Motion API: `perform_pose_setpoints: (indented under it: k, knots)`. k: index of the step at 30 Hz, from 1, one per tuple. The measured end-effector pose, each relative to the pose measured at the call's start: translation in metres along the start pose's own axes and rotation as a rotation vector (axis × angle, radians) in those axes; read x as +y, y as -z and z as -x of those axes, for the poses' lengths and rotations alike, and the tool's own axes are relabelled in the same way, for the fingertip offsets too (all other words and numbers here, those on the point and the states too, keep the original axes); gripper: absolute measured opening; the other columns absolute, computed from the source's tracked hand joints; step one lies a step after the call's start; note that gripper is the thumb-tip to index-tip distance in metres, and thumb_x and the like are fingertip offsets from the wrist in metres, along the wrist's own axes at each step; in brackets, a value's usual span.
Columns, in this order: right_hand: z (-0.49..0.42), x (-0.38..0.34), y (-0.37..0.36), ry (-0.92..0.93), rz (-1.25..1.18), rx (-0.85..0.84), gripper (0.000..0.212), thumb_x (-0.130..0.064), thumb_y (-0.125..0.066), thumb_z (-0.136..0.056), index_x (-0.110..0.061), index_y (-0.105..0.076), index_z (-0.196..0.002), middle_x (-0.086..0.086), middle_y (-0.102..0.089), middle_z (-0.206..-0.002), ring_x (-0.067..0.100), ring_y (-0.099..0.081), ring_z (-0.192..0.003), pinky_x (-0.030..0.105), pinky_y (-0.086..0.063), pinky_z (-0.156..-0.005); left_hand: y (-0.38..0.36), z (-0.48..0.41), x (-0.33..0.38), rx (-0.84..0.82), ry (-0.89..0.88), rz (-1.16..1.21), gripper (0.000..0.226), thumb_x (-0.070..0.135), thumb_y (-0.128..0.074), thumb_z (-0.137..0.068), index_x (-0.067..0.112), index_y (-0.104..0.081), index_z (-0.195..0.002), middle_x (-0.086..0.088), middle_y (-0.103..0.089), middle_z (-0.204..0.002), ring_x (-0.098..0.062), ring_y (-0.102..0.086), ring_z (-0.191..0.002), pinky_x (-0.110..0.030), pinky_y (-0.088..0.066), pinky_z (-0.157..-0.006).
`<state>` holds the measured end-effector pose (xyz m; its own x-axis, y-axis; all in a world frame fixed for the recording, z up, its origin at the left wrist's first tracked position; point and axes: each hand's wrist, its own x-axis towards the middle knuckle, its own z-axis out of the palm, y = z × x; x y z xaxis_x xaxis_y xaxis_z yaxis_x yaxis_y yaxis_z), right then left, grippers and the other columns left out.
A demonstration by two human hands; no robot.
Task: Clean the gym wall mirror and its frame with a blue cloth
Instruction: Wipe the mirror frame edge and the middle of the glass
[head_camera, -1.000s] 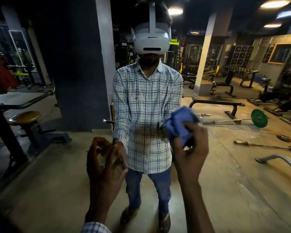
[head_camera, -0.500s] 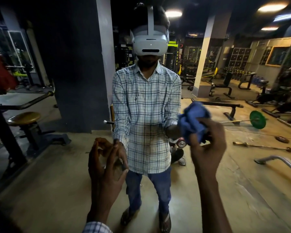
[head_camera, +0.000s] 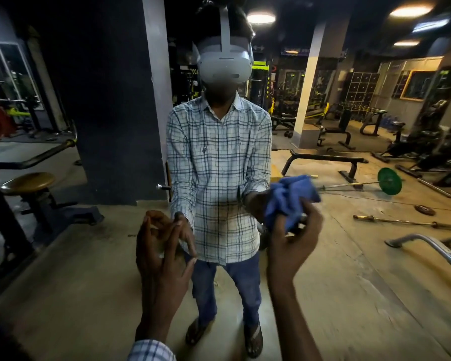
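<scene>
Right hand (head_camera: 292,238) raised, fingers curled round crumpled blue cloth (head_camera: 289,199), which is bunched against the wall mirror (head_camera: 89,256) glass. Left hand (head_camera: 162,251) raised alongside, apart, fingers loosely extended, holding nothing.

The cloth (head_camera: 289,201) is bright blue. The shirt (head_camera: 219,178) is white with a dark blue check, worn with blue jeans (head_camera: 206,290) and a white headset (head_camera: 225,63). The weight plate (head_camera: 389,181) is green, the stool seat (head_camera: 28,182) brown, the floor (head_camera: 76,282) tan, the pillar (head_camera: 110,100) dark navy.
</scene>
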<state>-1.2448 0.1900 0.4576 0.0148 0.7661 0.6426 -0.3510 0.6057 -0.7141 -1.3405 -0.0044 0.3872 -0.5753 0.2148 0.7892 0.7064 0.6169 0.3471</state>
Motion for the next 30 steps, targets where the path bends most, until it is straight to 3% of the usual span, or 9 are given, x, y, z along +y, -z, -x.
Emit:
perform_pose_setpoints:
  k: [4, 8, 11, 16, 18, 22, 24, 27, 30]
  knots:
    - [0.056, 0.013, 0.002, 0.261, 0.213, -0.582, 0.038, -0.005, -0.074, -0.087, -0.014, -0.065, -0.123, -0.001, -0.054, -0.127, 0.005, -0.053, -0.114, 0.022, -0.049, -0.089, 0.001, 0.001, 0.0, -0.006, 0.011, 0.011, 0.096, 0.018, -0.099, -0.062, 0.015, -0.055, -0.148, -0.023, -0.016, -0.167, -0.048, -0.025, -0.151, -0.067, -0.038, -0.111]
    - [0.045, 0.049, 0.034, 0.043, 0.176, -0.227, 0.032, -0.015, -0.067, -0.085, -0.018, -0.058, -0.117, 0.0, -0.054, -0.112, 0.024, -0.059, -0.092, 0.044, -0.053, -0.066, 0.003, 0.0, -0.002, -0.001, 0.007, 0.041, 0.102, 0.018, -0.099, -0.063, 0.023, -0.049, -0.151, -0.023, -0.017, -0.167, -0.049, -0.028, -0.15, -0.069, -0.039, -0.109]
    - [0.053, 0.057, 0.037, -0.2, 0.154, 0.023, 0.03, -0.025, -0.057, -0.087, -0.031, -0.048, -0.115, -0.002, -0.051, -0.106, 0.027, -0.056, -0.088, 0.042, -0.05, -0.07, 0.001, 0.002, -0.001, 0.016, 0.014, 0.048, 0.106, 0.017, -0.099, -0.063, 0.026, -0.043, -0.152, -0.025, -0.017, -0.167, -0.046, -0.022, -0.153, -0.067, -0.036, -0.112]
    - [0.119, 0.067, 0.031, 0.022, 0.313, -0.511, 0.042, -0.015, -0.072, -0.09, -0.028, -0.056, -0.126, -0.01, -0.05, -0.12, 0.012, -0.057, -0.104, 0.026, -0.052, -0.081, 0.006, 0.002, -0.003, -0.006, 0.003, 0.055, 0.102, 0.018, -0.097, -0.067, 0.024, -0.045, -0.154, -0.022, -0.014, -0.169, -0.043, -0.017, -0.156, -0.062, -0.031, -0.116]
    - [0.112, 0.072, 0.04, -0.079, 0.284, -0.408, 0.043, -0.007, -0.074, -0.089, -0.028, -0.058, -0.122, -0.008, -0.053, -0.118, 0.012, -0.059, -0.1, 0.028, -0.055, -0.074, 0.009, 0.001, -0.009, -0.015, 0.008, 0.041, 0.098, 0.018, -0.097, -0.067, 0.023, -0.049, -0.153, -0.022, -0.014, -0.169, -0.044, -0.018, -0.155, -0.063, -0.031, -0.116]
    - [0.098, 0.062, 0.034, -0.436, 0.181, 0.081, 0.049, -0.005, -0.067, -0.091, -0.047, -0.053, -0.111, 0.0, -0.061, -0.107, 0.017, -0.062, -0.095, 0.045, -0.055, -0.078, 0.023, -0.005, -0.024, 0.011, 0.076, 0.03, 0.097, 0.022, -0.097, -0.066, 0.021, -0.05, -0.152, -0.025, -0.014, -0.167, -0.046, -0.02, -0.153, -0.066, -0.032, -0.115]
    - [0.1, 0.047, 0.019, -0.39, 0.15, -0.044, 0.043, -0.015, -0.064, -0.091, -0.052, -0.053, -0.111, -0.005, -0.062, -0.106, 0.012, -0.062, -0.095, 0.04, -0.055, -0.084, 0.032, -0.008, -0.03, 0.019, 0.08, 0.029, 0.1, 0.021, -0.097, -0.067, 0.022, -0.046, -0.153, -0.024, -0.012, -0.167, -0.044, -0.015, -0.155, -0.063, -0.029, -0.117]
    - [0.115, 0.023, 0.0, -0.105, 0.197, -0.454, 0.034, -0.026, -0.064, -0.089, -0.033, -0.057, -0.121, -0.008, -0.057, -0.115, 0.011, -0.059, -0.102, 0.032, -0.054, -0.087, 0.044, -0.013, -0.037, 0.026, 0.093, 0.033, 0.099, 0.019, -0.096, -0.068, 0.022, -0.046, -0.154, -0.021, -0.009, -0.169, -0.038, -0.01, -0.158, -0.057, -0.025, -0.12]
    - [0.102, 0.018, 0.0, -0.145, 0.13, -0.171, 0.035, -0.006, -0.069, -0.091, -0.028, -0.059, -0.117, -0.002, -0.061, -0.113, 0.013, -0.063, -0.102, 0.044, -0.058, -0.084, 0.051, -0.018, -0.043, 0.037, 0.078, 0.066, 0.096, 0.018, -0.095, -0.07, 0.021, -0.047, -0.154, -0.017, -0.005, -0.171, -0.031, -0.004, -0.16, -0.05, -0.019, -0.123]
